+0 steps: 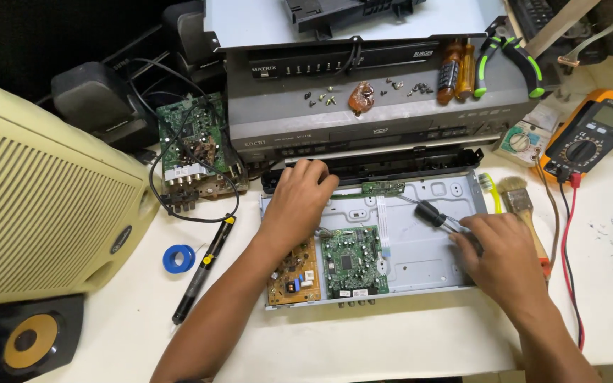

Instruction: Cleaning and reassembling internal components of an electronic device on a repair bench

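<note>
Centre frame: open chassis point(431, 234) flat on the worktop point(406, 340), cover already off. My left hand point(298, 202) presses down on the chassis's upper-left edge, by the black front panel point(391, 164); fingers curled, holding nothing. My right hand point(499, 250) is closed round a screwdriver point(434, 216), black handle, tip aimed up-left toward the small green strip board point(383, 187) at the chassis's top edge.

Inside: green main board point(352, 261) and brown power board point(294, 273) at lower left, both seated. White ribbon cable point(384, 221) runs from strip board down toward main board. Right half of the tray is bare metal.

Progress, my read: case opened, loose screws point(324, 96) parked on the grey deck point(363, 113) at top centre, so teardown is partway. Boards not yet pulled; strip board looks like the current item.

Around: second green board point(191, 138) upper left, multimeter point(590, 135) upper right, brush point(518, 198) just right of the chassis, blue tape roll point(178, 258) left.
</note>
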